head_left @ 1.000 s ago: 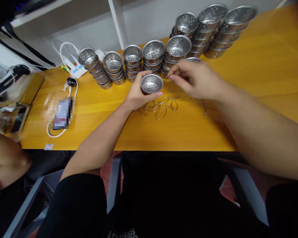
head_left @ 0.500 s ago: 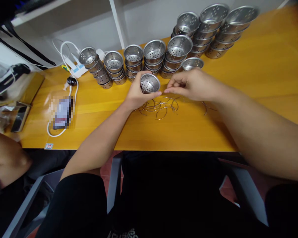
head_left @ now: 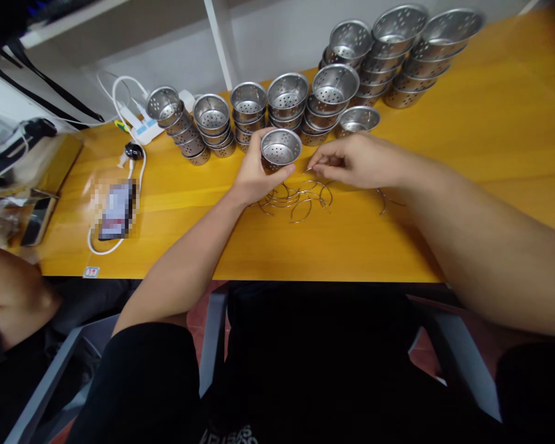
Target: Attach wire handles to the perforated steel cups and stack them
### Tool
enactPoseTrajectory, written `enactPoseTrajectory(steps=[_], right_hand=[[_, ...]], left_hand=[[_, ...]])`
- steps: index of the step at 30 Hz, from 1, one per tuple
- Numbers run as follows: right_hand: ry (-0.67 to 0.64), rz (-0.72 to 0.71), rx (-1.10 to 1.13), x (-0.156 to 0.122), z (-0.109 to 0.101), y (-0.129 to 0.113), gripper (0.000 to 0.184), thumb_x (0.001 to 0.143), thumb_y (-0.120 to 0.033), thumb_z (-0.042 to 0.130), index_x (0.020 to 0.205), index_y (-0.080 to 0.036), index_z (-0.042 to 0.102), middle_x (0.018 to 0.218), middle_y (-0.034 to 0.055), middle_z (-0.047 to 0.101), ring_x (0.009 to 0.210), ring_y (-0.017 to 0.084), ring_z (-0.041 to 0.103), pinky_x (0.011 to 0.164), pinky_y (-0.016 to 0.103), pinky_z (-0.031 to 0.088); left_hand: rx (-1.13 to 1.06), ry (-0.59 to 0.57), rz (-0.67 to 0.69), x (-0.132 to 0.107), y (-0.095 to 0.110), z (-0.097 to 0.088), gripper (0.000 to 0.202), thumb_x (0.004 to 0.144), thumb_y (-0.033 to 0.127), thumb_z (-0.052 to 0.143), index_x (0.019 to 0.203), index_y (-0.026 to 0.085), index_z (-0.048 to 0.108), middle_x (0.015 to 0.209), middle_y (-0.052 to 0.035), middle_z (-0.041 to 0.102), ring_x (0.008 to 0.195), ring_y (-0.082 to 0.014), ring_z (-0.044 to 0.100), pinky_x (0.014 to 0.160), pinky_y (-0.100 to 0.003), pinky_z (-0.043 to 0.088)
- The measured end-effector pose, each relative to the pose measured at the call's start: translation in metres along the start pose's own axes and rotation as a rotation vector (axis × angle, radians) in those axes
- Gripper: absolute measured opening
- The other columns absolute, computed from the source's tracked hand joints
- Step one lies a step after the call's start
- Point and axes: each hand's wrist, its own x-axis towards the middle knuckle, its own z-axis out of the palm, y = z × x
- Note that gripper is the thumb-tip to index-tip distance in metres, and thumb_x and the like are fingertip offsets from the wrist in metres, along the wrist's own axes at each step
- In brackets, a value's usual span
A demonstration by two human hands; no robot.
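Note:
My left hand grips a small perforated steel cup, holding it just above the orange table with its mouth up. My right hand is right beside the cup, fingers pinched on a thin wire handle whose end points at the cup's rim. Under both hands lies a loose pile of curved wire handles. One more wire piece lies by my right forearm.
Several stacks of the same steel cups line the far side, larger ones at the back right; a single cup stands alone. A phone, white cable and power strip lie left. Another person's arm shows at left.
My left hand tilted the cup upright and raised it slightly. My right hand came down from the cup stacks to the cup's side with the wire pinched.

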Motion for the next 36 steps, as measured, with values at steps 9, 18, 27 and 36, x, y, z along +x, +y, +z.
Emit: enactPoseTrajectory(steps=[9,18,27,36], right_hand=[[0.115,0.051,0.145,-0.001,0.004,0.0,0.022,0.124,-0.051,0.079,0.123,-0.03,0.074,0.123,0.0142,0.097,0.115,0.038,0.091,0.124,0.063,0.069],[0.227,-0.031,0.123,0.003,0.013,0.019,0.045,0.124,-0.075,0.083,0.117,-0.031,0.081,0.095,0.0084,0.088,0.087,0.034,0.084,0.105,0.062,0.076],[0.413,-0.074,0.197,0.004,0.012,0.005,0.049,0.125,-0.076,0.089,0.113,-0.03,0.075,0.08,0.0025,0.064,0.071,0.021,0.053,0.074,0.045,0.052],[0.494,-0.165,0.285,0.008,0.018,0.001,0.053,0.121,-0.08,0.094,0.112,-0.031,0.076,0.074,-0.0015,0.058,0.064,0.018,0.047,0.065,0.042,0.042]], left_hand=[[-0.099,0.026,-0.014,0.0,0.007,0.002,0.097,0.108,0.075,0.097,0.179,0.036,0.044,0.173,-0.0177,0.069,0.158,-0.0347,0.081,0.137,-0.058,0.073],[-0.06,0.017,0.01,0.004,0.023,-0.008,0.105,0.092,0.074,0.113,0.173,0.031,0.062,0.166,-0.0135,0.073,0.158,-0.0359,0.077,0.145,-0.058,0.064],[-0.087,0.076,0.032,0.007,0.024,-0.002,0.101,0.091,0.069,0.114,0.167,0.027,0.063,0.161,-0.0138,0.078,0.15,-0.0352,0.084,0.138,-0.06,0.071],[-0.022,0.035,0.114,-0.001,0.029,0.012,0.105,0.103,0.074,0.104,0.183,0.029,0.053,0.177,-0.0189,0.069,0.166,-0.0387,0.077,0.146,-0.064,0.067]])
